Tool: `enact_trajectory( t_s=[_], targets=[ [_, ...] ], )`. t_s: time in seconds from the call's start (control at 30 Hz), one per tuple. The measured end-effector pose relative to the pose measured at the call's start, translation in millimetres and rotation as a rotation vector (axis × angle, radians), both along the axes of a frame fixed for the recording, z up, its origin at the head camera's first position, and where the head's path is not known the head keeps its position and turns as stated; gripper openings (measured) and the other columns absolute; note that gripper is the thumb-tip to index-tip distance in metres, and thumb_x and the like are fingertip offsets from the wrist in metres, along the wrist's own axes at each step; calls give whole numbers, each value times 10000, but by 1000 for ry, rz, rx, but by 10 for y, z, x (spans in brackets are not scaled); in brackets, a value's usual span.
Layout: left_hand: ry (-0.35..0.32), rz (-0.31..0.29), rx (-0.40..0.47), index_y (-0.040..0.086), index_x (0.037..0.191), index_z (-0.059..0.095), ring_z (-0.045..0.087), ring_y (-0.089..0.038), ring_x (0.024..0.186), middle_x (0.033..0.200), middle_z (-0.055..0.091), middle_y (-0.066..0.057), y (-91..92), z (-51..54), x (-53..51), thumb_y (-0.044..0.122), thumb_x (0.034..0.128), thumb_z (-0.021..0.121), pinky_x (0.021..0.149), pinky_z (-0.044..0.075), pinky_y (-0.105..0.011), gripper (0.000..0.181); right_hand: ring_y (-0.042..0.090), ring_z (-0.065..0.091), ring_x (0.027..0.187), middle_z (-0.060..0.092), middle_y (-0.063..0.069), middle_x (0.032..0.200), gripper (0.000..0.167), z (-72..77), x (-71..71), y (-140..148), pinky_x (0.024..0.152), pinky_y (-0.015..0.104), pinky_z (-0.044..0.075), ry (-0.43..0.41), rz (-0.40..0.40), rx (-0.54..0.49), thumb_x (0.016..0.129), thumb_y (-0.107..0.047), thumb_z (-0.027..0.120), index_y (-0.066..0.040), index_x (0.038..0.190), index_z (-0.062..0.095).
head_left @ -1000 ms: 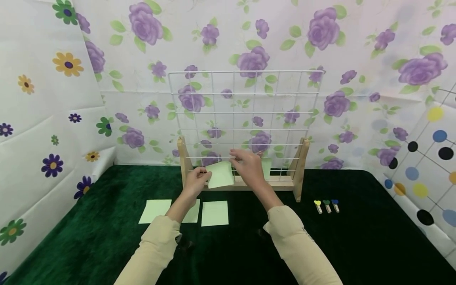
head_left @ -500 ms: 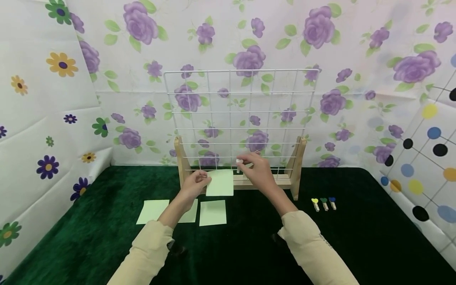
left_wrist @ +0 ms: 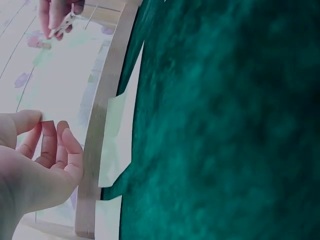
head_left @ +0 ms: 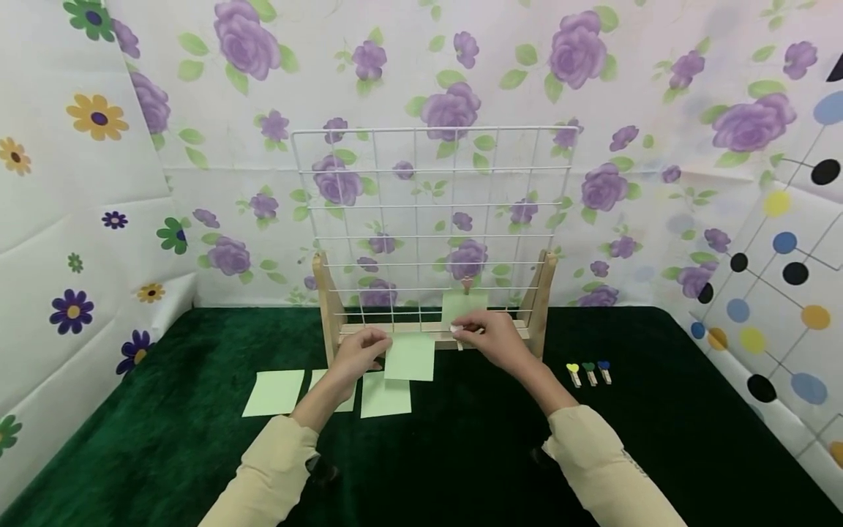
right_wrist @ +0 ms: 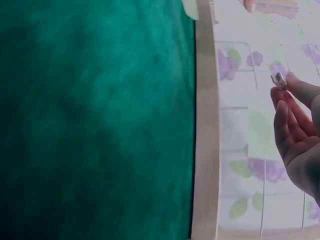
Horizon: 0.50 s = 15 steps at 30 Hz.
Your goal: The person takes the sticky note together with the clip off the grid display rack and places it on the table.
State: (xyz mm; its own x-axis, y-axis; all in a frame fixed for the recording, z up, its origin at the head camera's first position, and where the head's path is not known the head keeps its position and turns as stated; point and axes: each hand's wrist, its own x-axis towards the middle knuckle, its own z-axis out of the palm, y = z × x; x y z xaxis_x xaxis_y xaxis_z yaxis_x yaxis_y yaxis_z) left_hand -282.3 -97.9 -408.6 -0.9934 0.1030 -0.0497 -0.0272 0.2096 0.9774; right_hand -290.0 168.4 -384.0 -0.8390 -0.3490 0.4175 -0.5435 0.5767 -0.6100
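At lower left we have three pale-green square papers unhung, at centre our left hand pinches a fourth paper, a fifth paper hangs on the white wire grid, our right hand pinches a white clip, and at right three heart-topped wooden clips remain.

Back wall: wht, lg + sm purple-rose print w/ grn leaves; horiz. crease across.
Left wall: wht, daisy print in purple, orange, grn; several creases; adjoining back wall at corner.
Right wall: wht, yel., blue, blk + orange dots, thin joining lines.
Counter: dk. grn, plush; far R corner rounded; teal-ish in wrist views.
Light: soft, fairly even; pinkish cast upper R.
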Motion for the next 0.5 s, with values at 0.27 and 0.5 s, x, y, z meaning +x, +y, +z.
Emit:
enact_trajectory(
  t_s=[0.27,0.5],
  targets=[
    [-8,-6,6,-10,1106,562,557,-227,879,1033,589,-122,58,-47,60,111,988,547,723,495,-355,168,204,646,897,692,54,1000,197,-120,45,311,740,381,540,-88,-64,24,896,-171,706,-60,1057,729],
    [-9,-6,-23,-17,1093,589,542,-225,858,964,580,-100,57,-51,129,128,992,544,700,488,-334,182,198,647,841,696,64,969,197,-163,112,619,703,366,538,-84,-127,52,880,-154,723,-57,1052,736]
  ],
)
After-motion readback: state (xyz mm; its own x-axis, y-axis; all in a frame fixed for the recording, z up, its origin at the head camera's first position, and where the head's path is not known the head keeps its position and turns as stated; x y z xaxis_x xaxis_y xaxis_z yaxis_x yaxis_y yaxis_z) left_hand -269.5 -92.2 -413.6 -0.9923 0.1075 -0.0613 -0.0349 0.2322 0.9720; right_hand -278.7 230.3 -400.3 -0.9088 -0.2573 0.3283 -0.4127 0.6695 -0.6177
